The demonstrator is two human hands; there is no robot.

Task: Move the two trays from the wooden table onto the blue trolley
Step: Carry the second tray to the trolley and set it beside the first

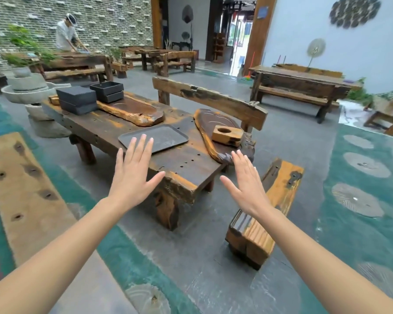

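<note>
A flat dark grey tray (163, 135) lies on the near half of the wooden table (182, 164). A long carved wooden tray (132, 109) lies further back, and a dark leaf-shaped wooden tray (213, 125) sits at the table's right edge with a wooden block (227, 133) on it. My left hand (132, 173) hovers open, fingers spread, over the grey tray's near edge. To the right of the table's near corner, my right hand (245, 182) is held out open and empty. No blue trolley is in view.
Dark stacked boxes (77, 98) and black stacked trays (108, 90) stand at the table's far end. A bench with a backrest (209, 98) runs behind the table, a low wooden bench (266, 211) at the right. A person (66, 35) works at a far table.
</note>
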